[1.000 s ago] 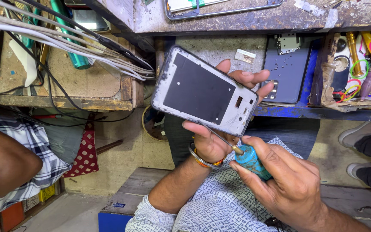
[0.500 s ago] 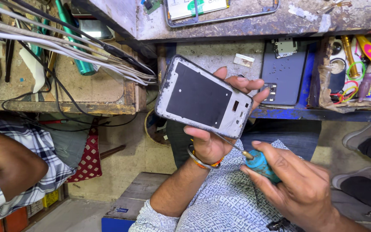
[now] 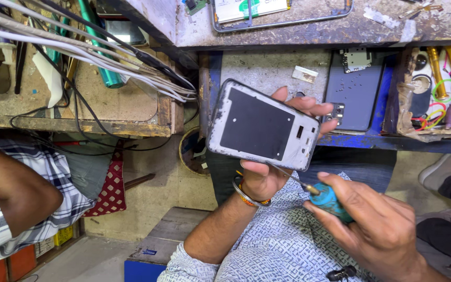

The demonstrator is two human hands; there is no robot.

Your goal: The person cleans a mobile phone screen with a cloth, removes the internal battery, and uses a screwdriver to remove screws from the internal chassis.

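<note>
Raised slightly since before, left hand [image 3: 267, 177] clasps the grey rectangular phone frame [image 3: 263, 125]; right hand [image 3: 379, 230] pinches a teal-handled screwdriver [image 3: 329, 201], its tip touching the frame's lower edge.

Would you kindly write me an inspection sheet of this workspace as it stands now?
Surface: worn, stained workbench along the top, with a blue-edged tray below it.
Job's things: phone frame, back side up, with a dark panel; teal-handled screwdriver, its tip at the frame's lower edge.
Clutter: another opened phone in the tray; a box of small tools at right.
Hands: left hand holds the phone frame; right hand grips the screwdriver.
Cables: bundle of white and black cables across the upper left.
Surroundings: another person's arm in a checked sleeve at left.
</note>
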